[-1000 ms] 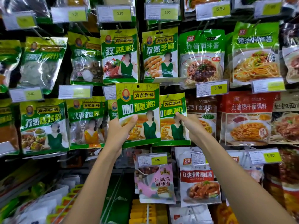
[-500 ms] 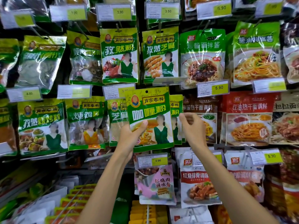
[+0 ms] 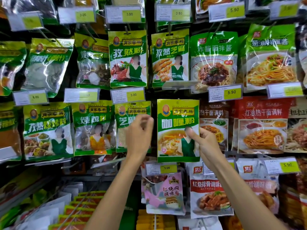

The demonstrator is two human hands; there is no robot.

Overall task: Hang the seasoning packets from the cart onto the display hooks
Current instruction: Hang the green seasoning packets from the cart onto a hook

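Note:
A green and yellow curry powder packet (image 3: pixel 177 117) hangs upright in the middle row of the display, between a sesame packet (image 3: pixel 127 123) and a brown noodle sauce packet (image 3: pixel 214 113). My right hand (image 3: pixel 206 146) pinches its lower right edge, thumb on the front. My left hand (image 3: pixel 139 135) hovers just left of the packet, in front of the sesame packet, fingers loosely curled and blurred, holding nothing. The hook behind the packet's top is hidden. A price tag holder (image 3: pixel 179 84) above it is tipped up flat.
Rows of hanging seasoning packets fill the wall, with price tags (image 3: pixel 133 95) on the hook ends. Below the curry packet hang a pink sauce packet (image 3: pixel 166 193) and a rib seasoning packet (image 3: pixel 209 193). Flat packets (image 3: pixel 79 208) lie on a lower shelf at left.
The curry packet moved right across the display to its place beside the noodle sauce packets. My left hand let go of it; my right hand took hold of its lower right edge.

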